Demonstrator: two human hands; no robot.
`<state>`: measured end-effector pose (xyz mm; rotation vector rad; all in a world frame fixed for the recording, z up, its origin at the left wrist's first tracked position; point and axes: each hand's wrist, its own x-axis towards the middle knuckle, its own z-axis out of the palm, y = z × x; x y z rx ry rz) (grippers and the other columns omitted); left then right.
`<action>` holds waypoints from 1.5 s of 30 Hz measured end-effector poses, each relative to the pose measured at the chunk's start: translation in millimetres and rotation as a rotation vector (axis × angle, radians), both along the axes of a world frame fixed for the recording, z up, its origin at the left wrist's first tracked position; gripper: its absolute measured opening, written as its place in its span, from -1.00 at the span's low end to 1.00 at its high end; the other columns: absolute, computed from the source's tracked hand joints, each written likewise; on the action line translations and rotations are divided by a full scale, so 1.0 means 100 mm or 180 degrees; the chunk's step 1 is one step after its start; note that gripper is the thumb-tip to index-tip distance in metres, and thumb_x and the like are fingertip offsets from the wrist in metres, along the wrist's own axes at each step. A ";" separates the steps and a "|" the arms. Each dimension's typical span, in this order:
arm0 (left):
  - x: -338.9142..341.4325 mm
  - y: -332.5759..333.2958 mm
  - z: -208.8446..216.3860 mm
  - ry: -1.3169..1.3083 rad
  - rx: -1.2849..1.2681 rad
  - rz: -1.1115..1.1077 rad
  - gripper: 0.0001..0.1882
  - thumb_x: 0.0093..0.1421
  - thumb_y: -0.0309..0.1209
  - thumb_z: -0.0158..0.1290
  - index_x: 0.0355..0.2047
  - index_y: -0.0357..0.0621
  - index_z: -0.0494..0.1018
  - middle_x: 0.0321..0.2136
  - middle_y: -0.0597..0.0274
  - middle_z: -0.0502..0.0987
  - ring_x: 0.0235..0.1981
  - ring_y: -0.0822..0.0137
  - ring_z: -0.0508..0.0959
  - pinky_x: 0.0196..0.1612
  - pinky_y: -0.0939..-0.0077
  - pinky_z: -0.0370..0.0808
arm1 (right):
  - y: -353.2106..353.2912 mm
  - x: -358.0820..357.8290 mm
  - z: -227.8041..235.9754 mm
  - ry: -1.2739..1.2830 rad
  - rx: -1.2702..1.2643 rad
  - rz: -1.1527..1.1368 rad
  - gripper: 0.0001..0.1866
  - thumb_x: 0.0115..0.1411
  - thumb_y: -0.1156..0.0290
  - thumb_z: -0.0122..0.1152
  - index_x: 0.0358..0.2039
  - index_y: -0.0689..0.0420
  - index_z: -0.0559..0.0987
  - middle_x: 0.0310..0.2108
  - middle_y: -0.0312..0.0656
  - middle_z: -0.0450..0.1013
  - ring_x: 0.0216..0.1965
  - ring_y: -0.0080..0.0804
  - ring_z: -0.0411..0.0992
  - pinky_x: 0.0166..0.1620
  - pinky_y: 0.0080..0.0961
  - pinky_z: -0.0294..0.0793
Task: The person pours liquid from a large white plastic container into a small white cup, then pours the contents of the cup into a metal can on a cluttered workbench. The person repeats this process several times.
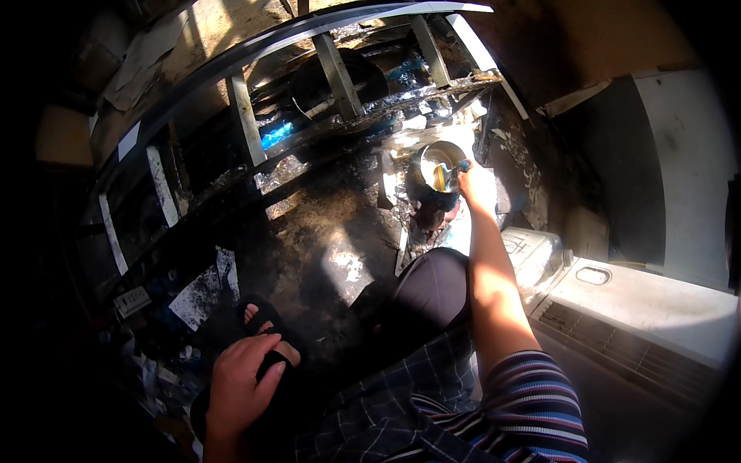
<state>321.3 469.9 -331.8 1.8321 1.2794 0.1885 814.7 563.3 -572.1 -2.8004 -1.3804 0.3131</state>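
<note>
My right hand [476, 185] reaches out to a round, open metal can [432, 153] at the middle right. Its fingers are closed on what looks like a small blue-and-yellow brush [442, 177], whose lower end is inside the can. Strong glare on the hand blurs the grip. My left hand [243, 378] lies over my dark-clothed left knee at the lower left, thumb apart from the fingers and nothing in it. Beyond the can, a long ladder-like metal frame [336, 76] with several crossbars stretches across the upper view.
Scraps and dark stains cover the floor [316, 224]. A blue plastic piece [276, 136] lies beneath the frame. At right sit a pale plastic container [532, 253] and a white panel [648, 305] with a grille. A speckled sheet [202, 295] lies near my foot.
</note>
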 end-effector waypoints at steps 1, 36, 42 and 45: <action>0.00 0.00 0.01 0.0015 -0.0086 -0.0031 -0.62 -0.05 -0.53 0.19 -0.15 -0.26 0.48 -0.26 0.02 0.57 -0.18 0.03 0.57 -0.08 0.24 0.46 | -0.01 0.02 -0.05 0.0005 0.0133 -0.0063 -0.71 0.19 0.22 0.09 -0.07 -0.10 0.52 -0.32 0.08 0.53 -0.27 0.06 0.52 -0.19 -0.16 0.48; -0.06 -0.08 0.10 0.0364 -0.0333 -0.0678 -0.44 0.00 -0.37 0.23 0.02 -0.25 0.38 -0.04 0.00 0.49 0.02 0.03 0.47 0.08 0.21 0.36 | -0.02 -0.19 0.23 0.0251 0.0364 0.0012 -0.69 0.20 0.24 0.06 -0.05 -0.04 0.49 -0.25 0.09 0.52 -0.20 0.07 0.50 -0.12 -0.14 0.46; -0.09 -0.10 0.08 0.0258 -0.0364 -0.0585 -0.44 0.00 -0.37 0.23 0.03 -0.25 0.38 -0.03 0.00 0.48 0.02 0.03 0.46 0.08 0.20 0.35 | 0.09 -0.47 0.57 0.0363 0.0141 -0.0022 -0.70 0.20 0.27 0.05 -0.05 -0.04 0.49 -0.25 0.08 0.52 -0.22 0.09 0.50 -0.14 -0.13 0.46; -0.09 -0.10 0.08 0.0312 -0.0321 -0.0646 -0.43 -0.01 -0.37 0.23 0.03 -0.26 0.37 -0.03 -0.01 0.48 0.02 0.03 0.46 0.07 0.20 0.36 | 0.05 -0.30 0.40 0.0285 -0.0031 0.0221 -0.70 0.20 0.26 0.05 -0.04 -0.07 0.48 -0.25 0.07 0.52 -0.21 0.08 0.51 -0.13 -0.15 0.46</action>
